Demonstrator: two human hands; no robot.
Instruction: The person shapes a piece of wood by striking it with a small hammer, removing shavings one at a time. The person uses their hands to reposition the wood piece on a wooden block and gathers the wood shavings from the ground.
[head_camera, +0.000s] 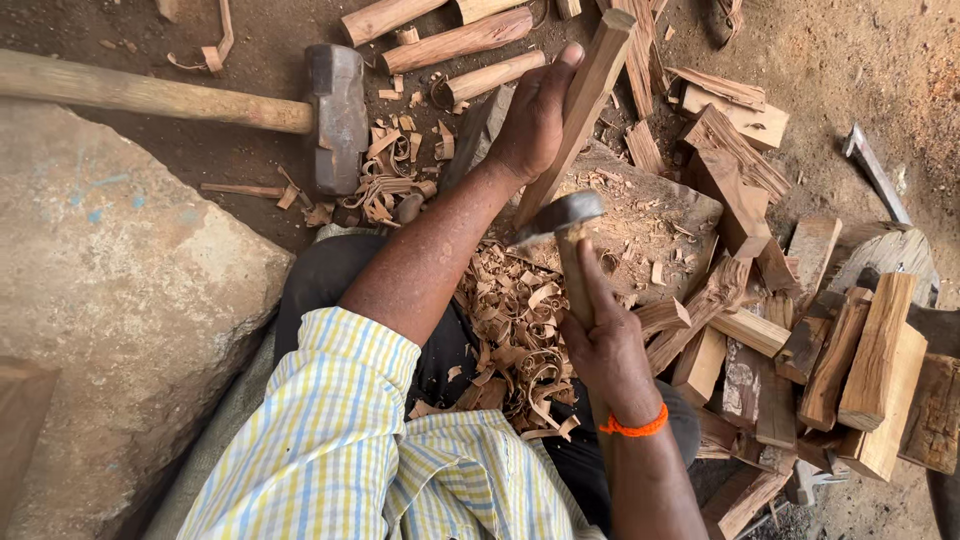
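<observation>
The left hand (535, 110) grips a wooden stick (580, 110) upright on the chopping block (660, 215); the right hand (605, 345) clasps an adze (560, 215) at its base. Mid-shaving, likely; the next stroke needs a steady stick.

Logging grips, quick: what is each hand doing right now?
Left hand: closed on the stick, held upright on the block.
Right hand: closed on the adze.

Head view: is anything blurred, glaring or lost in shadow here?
Head view: daylight is soft and even, with no glare; the tool head in the right hand is motion-blurred, while the left hand, wood stick and shavings stay sharp.
</observation>
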